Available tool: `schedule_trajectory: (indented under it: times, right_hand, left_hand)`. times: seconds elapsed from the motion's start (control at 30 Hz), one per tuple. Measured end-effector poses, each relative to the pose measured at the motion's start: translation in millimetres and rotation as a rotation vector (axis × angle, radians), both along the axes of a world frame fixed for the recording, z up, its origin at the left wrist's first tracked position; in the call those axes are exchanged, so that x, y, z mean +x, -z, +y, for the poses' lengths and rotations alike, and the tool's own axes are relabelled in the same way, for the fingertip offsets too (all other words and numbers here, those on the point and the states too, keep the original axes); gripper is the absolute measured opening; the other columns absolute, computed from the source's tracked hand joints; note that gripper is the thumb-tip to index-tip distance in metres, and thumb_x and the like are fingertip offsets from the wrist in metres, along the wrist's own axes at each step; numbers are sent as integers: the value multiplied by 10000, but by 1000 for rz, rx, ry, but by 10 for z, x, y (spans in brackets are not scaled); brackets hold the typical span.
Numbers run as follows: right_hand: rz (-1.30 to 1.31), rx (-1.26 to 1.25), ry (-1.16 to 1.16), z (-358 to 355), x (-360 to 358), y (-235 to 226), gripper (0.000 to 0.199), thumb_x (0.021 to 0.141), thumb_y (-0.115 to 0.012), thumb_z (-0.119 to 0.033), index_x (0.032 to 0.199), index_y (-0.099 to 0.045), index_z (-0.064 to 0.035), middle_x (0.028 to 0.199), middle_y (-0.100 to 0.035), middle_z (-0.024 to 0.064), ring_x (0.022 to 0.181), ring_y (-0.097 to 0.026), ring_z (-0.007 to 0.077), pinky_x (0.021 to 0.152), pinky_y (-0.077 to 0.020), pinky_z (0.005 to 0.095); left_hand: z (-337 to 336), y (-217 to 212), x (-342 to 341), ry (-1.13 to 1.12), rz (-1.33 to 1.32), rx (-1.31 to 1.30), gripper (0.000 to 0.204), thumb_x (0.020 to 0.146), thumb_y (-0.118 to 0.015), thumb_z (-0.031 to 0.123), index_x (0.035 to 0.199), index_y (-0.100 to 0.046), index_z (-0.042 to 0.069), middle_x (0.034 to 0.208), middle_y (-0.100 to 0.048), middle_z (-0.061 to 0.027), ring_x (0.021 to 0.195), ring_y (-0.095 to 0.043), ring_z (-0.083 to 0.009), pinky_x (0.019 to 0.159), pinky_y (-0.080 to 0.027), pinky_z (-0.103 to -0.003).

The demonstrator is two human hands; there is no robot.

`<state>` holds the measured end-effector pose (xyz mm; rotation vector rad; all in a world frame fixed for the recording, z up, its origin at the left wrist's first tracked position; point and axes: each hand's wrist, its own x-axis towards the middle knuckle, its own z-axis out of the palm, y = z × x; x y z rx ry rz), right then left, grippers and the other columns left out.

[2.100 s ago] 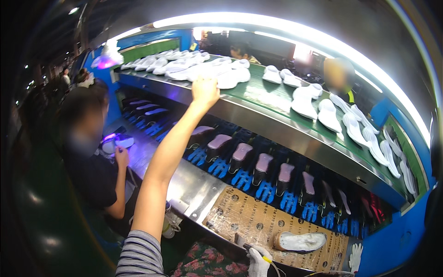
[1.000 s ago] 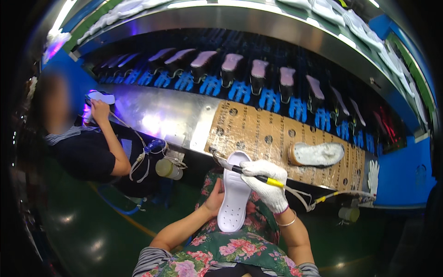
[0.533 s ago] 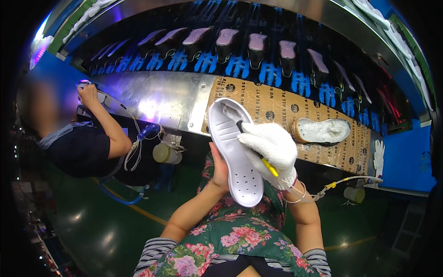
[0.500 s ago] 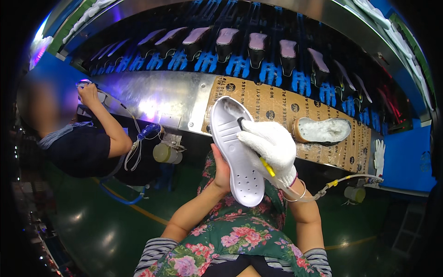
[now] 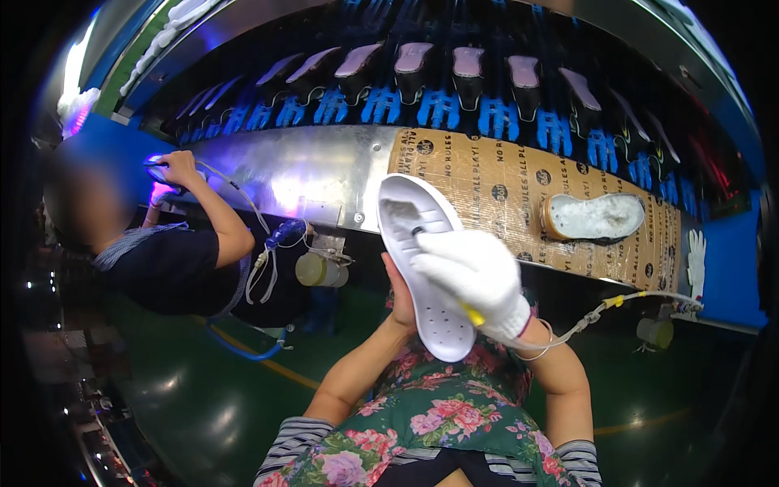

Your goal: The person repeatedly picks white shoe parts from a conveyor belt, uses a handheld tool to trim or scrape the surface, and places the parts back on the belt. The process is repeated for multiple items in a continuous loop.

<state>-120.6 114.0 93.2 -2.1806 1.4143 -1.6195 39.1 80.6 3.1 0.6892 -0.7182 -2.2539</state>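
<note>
A white shoe outsole [image 5: 448, 329] is held tilted in front of me, its inner side facing up, with raised ribs and small holes. My bare left hand [image 5: 401, 294] grips its left edge from beneath, thumb along the side. Over the sole, my right hand [image 5: 479, 272] in a white knit glove is closed on a brush with a yellow part [image 5: 474, 315] and a thin hose. The dark brush tip [image 5: 418, 231] meets the ribbed part of the sole. A greyish wet-looking patch covers the upper end. The glove hides the sole's middle right side.
A shoe upper [image 5: 599, 217] with a whitish underside lies on the cardboard-covered ledge [image 5: 462, 178]. Beyond it, shoes on lasts [image 5: 412, 61] hang in a row above blue clamps [image 5: 438, 109]. At left, a co-worker's hand [image 5: 180, 169] works. A hose [image 5: 588, 321] runs right.
The brush tip has moved from the sole's right rim inward and slightly down onto the ribs. The view has swung a little, shifting the surroundings rightward.
</note>
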Motion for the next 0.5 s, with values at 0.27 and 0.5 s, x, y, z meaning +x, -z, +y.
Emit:
schedule_trajectory:
  times: [0.27, 0.5]
  right_hand:
    - [-70, -10, -68, 12, -107, -4, 305, 766, -795, -88, 1065, -785, -142, 1102, -780, 95, 940, -755, 302, 795, -603, 405]
    - [-92, 48, -226, 129, 132, 132, 321, 751, -806, -91, 1069, -784, -122, 1060, -779, 90, 910, -749, 300, 766, -599, 394]
  left_hand:
    - [-50, -20, 33, -68, 77, -49, 1036, 932, -192, 908, 1655, -257, 169, 1605, -440, -103, 1453, -468, -299, 1229, -369, -472]
    - [-271, 420, 203, -18, 282, -34, 1056, 914, -257, 922, 1612, -342, 134, 1562, -491, -118, 1395, -523, -300, 1183, -421, -489]
